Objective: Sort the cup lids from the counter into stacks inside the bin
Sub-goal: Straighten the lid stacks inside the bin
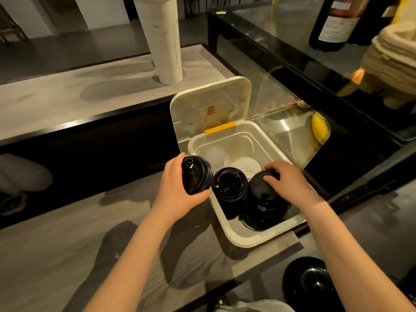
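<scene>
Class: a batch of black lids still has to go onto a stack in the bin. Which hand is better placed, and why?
Left. The left hand already holds black lids at the bin rim; the right hand rests on a stack inside.

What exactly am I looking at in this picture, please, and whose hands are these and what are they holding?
This is one picture from a wide-angle camera worn on a person's head, looking down at their own bare arms; there is no machine. The left hand grips a small stack of black lids at the edge of the cream bin, whose hinged lid stands open. The right hand rests on the top of a tall black lid stack inside the bin. A second black stack stands beside it, with white lids and clear lids behind. The bin sits on a grey counter; a tall sleeve of white cups stands further back.
</scene>
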### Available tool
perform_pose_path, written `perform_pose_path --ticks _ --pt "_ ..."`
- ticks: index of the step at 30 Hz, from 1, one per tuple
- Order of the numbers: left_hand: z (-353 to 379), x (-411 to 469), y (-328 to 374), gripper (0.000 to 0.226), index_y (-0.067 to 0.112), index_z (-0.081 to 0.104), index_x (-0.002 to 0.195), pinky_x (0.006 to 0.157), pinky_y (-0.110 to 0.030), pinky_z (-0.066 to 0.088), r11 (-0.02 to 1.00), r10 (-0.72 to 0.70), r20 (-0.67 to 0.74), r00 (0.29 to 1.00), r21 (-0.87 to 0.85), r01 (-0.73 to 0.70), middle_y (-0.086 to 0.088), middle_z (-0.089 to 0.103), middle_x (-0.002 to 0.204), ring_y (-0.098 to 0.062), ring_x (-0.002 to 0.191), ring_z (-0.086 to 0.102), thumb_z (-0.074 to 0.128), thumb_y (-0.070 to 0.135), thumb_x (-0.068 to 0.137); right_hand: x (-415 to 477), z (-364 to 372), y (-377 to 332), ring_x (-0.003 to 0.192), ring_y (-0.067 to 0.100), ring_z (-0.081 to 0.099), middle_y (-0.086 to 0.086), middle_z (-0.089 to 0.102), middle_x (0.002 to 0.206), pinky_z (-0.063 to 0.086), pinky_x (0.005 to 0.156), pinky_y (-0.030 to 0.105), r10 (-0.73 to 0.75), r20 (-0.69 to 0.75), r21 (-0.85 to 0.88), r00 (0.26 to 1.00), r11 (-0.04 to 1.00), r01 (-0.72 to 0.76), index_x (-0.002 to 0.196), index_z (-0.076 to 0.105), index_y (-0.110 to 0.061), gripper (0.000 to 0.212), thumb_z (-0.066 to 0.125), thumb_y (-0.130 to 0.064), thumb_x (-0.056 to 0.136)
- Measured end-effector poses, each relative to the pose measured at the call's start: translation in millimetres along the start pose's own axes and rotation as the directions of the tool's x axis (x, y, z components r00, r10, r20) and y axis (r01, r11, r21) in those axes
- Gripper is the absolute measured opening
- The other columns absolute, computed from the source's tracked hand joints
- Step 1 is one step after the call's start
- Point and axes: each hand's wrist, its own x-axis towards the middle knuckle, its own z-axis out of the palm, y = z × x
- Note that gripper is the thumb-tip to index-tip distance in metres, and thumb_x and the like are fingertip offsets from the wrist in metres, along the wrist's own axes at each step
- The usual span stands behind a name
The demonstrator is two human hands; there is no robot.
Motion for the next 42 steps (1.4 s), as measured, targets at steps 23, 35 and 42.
perform_pose_path --ticks 23,35,42 --pt "-17.9 -12.6 13.6 0.095 0.023 0.031 0.136 0.095 -0.021 0.03 0.993 -0.02 -0.147 0.989 -0.116 0.003 0.016 0.035 0.124 -0.002 0.114 0.033 0.086 0.033 0.06 -18.2 2.7 -95.5 0.076 0.016 0.063 0.002 0.06 0.075 0.055 0.072 0.032 -0.302 0.297 0.939 0.906 0.266 -0.22 0.075 0.047 -0.014 0.023 0.044 -0.014 0.097" --pt "-7.5 -14.5 8.7 0.101 0.022 0.019 0.146 0.099 -0.02 0.023 0.998 -0.033 -0.072 0.997 -0.046 0.03 0.004 0.024 0.149 -0.012 0.134 0.028 0.08 0.038 0.068 27.8 -12.8 -54.7 0.076 0.02 0.055 0.006 0.06 0.085 0.045 0.063 0.031 -0.075 0.47 0.654 0.88 0.699 -0.29 0.091 0.059 -0.015 0.017 0.047 -0.025 0.097" --pt "-4.0 -11.2 7.2 0.104 0.022 0.019 0.146 0.105 -0.027 0.028 1.0 -0.028 -0.042 0.999 -0.006 0.028 0.003 0.024 0.148 -0.014 0.134 0.028 0.08 0.044 0.066 36.3 -4.2 -56.6 0.064 0.027 0.053 0.013 0.052 0.069 0.036 0.059 0.033 -0.066 0.218 0.121 0.974 0.992 0.04 0.07 0.047 -0.007 0.035 0.043 -0.03 0.096"
